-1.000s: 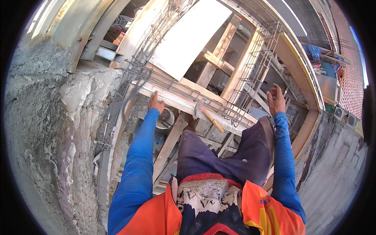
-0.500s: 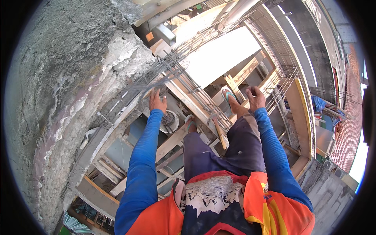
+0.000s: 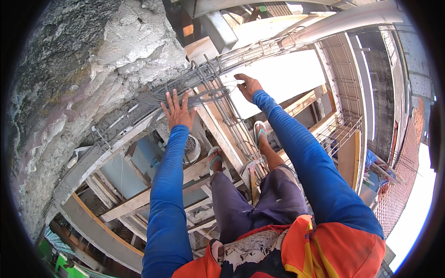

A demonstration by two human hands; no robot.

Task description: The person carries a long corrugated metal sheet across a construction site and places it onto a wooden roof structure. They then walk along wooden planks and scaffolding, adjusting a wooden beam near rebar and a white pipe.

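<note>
Head view, wire bundle [image 3: 206, 97] lying crosswise, left fingers [image 3: 176, 100] over it

Wires [image 3: 208, 96] on the rebar cage [image 3: 233, 111], bucket [image 3: 194, 154] left of the sandals [image 3: 215, 158], wall [image 3: 88, 88] far left

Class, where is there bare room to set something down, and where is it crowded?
The white sheet looks bare to the right of the right hand, bordered by rebar and timber. It is crowded around the left hand, where loose wires tangle among the rebar.
</note>
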